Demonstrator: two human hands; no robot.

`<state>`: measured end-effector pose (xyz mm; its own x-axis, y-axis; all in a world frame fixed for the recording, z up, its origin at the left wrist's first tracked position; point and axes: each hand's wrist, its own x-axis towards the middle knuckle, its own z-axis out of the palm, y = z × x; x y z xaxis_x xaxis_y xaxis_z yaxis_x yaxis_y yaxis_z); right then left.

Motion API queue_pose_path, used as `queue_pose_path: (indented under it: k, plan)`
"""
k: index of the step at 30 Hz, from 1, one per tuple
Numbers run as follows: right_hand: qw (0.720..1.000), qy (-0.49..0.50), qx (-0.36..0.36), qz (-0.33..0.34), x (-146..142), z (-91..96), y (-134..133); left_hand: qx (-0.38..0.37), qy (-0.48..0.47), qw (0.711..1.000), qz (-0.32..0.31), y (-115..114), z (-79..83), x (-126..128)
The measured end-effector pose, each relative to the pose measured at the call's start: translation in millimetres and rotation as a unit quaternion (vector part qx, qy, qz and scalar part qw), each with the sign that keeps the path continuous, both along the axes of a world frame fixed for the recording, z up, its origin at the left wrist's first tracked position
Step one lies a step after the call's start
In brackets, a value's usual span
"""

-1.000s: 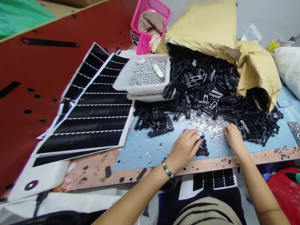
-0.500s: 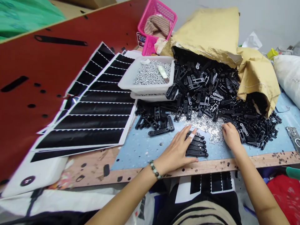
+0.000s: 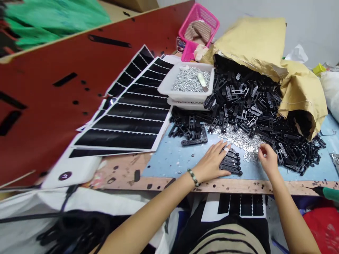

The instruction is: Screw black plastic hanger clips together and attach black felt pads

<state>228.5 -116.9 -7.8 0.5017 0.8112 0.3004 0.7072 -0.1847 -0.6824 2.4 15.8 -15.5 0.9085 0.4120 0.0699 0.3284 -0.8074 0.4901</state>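
My left hand (image 3: 212,161), with a beaded bracelet and a white band on one finger, lies with fingers spread against a row of black plastic arms (image 3: 230,163). These arms lie side by side near the table's front edge, their left ends covered by my fingers. My right hand (image 3: 268,158) is pinched at the right side of a heap of small silver nuts (image 3: 239,139). Whatever sits between its fingertips is too small to make out. Behind the nuts spreads a large pile of black plastic parts (image 3: 243,106).
Torn brown paper sacks (image 3: 251,44) stand behind the pile. A white tub (image 3: 165,84) holds silver screws. Black sheets on white backing (image 3: 124,121) lie at left, beside a red board (image 3: 53,106). A green-handled tool (image 3: 329,193) pokes in at the right edge.
The view has swung left, so the scene sits further right in the picture. My right hand's fingertips have drawn together at the nuts. My left hand stays on the black arms.
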Motion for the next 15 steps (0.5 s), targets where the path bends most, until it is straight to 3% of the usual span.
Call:
queue_pose_path:
  k: [3, 7, 12, 15]
  plan:
    - [0.994, 0.089, 0.005, 0.055, -35.8, -2.1, -12.5, -0.006, -0.02, 1.0, 0.004, -3.8, -0.5, 1.7]
    - [0.987, 0.037, -0.03, 0.156, -70.3, -4.0, -22.8, -0.013, -0.033, 0.999, 0.006, -6.3, -1.9, 3.6]
    - [0.979, -0.057, -0.077, 0.182, -76.5, -1.7, -23.2, -0.017, -0.038, 0.999, 0.012, -8.7, -2.7, 4.5]
    - [0.976, -0.065, -0.087, 0.19, -75.3, -0.5, -22.4, -0.023, -0.043, 0.999, 0.014, -9.8, -2.1, 5.0]
